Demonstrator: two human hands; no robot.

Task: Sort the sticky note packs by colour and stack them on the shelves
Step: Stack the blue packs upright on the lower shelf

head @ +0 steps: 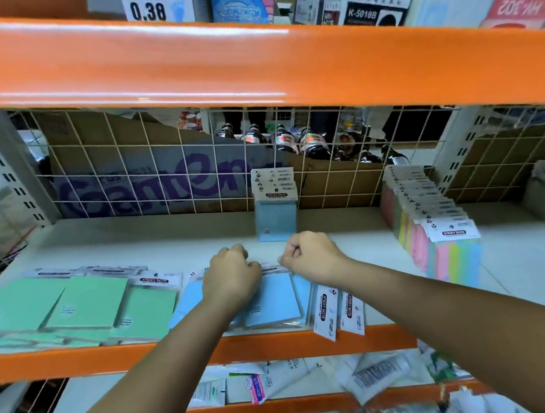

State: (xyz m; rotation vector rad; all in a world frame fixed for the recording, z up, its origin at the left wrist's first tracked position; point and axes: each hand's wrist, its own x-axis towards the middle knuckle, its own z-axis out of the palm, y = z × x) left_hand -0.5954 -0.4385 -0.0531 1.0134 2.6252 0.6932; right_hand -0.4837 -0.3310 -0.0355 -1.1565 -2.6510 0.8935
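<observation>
both hands, left hand [231, 273] and right hand [309, 256], curl onto the top edge of the loose blue packs [270, 299] at the near shelf edge. advice: square them, lift together, stand against the upright blue stack [275, 216] farther back.

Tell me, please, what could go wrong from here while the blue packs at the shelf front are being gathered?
Two blue packs overhang the orange shelf edge and could slip off if the pile that both hands grip, left hand and right hand, gets tugged. The upright blue stack just behind the knuckles might topple if bumped.
</observation>
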